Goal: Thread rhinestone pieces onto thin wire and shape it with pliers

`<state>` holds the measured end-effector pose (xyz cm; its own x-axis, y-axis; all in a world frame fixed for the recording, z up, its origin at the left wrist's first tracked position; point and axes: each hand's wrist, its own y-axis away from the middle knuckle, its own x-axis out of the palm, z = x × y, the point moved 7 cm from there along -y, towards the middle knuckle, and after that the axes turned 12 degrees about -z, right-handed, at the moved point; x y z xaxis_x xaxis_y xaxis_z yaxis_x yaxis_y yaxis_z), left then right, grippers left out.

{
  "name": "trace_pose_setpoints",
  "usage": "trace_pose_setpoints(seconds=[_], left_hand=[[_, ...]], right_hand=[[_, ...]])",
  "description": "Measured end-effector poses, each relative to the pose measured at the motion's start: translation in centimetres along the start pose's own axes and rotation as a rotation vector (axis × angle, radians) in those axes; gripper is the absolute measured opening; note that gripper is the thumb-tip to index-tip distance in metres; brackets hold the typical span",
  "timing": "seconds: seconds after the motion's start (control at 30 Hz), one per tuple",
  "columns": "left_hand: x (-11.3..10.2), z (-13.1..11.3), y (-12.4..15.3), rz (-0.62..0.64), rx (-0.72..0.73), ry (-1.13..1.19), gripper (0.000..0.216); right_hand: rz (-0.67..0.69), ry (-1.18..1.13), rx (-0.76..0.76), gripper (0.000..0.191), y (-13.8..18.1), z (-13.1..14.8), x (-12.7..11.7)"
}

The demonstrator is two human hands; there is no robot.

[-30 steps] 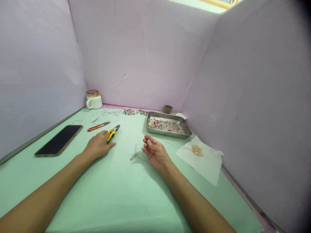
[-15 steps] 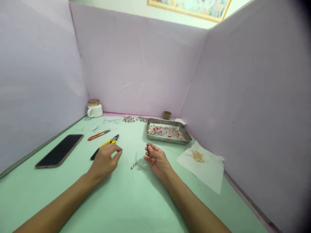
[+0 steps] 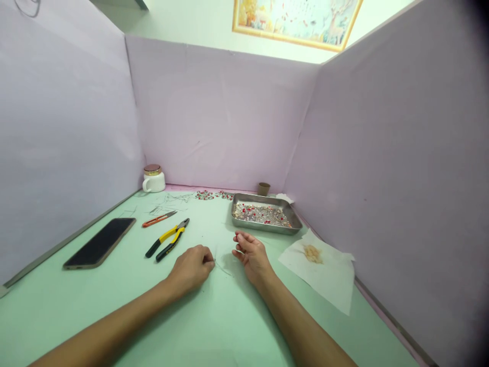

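Note:
My left hand (image 3: 192, 266) rests low over the green tabletop, thumb and forefinger pinched at a thin beaded wire. The wire's loose ends (image 3: 224, 270) stick out to the right of the fingertips, and its beads are hidden behind the hand. To the right, my right hand (image 3: 253, 256) is raised slightly with the thumb pressed to the forefinger on a small red bead, barely showing at the tips. Its other fingers are curled. Beyond that hand lies a shallow metal tray (image 3: 263, 228) of clear and red beads.
Yellow-black pliers (image 3: 170, 239), orange thread snips (image 3: 158, 219) and a phone (image 3: 100, 243) lie on the left. Wire pieces, beaded pieces (image 3: 205, 195), a lidded white mug (image 3: 154, 181) and a brown cup (image 3: 263, 189) are behind. White paper (image 3: 324, 275) bears a tan pile. Pale partitions surround the table.
My left hand has moved right, away from the pliers, and its fingers have closed at the beaded wire. My right hand stays about where it was. The view has tilted up slightly.

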<state>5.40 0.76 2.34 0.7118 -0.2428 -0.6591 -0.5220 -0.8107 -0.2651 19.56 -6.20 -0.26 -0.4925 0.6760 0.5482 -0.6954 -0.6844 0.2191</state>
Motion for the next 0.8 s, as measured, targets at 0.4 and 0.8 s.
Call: trace_pose_setpoints(seconds=[0.4,0.8], left_hand=[[0.3,0.3,1.0,0.068,-0.340,0.666,0.019],[0.8,-0.6,2.4,0.281,-0.409,0.781,0.022]], right_hand=[[0.042,0.049,-0.049,0.027,0.5,0.9,0.4],[0.062,0.006,0.031,0.019,0.4,1.2,0.5]])
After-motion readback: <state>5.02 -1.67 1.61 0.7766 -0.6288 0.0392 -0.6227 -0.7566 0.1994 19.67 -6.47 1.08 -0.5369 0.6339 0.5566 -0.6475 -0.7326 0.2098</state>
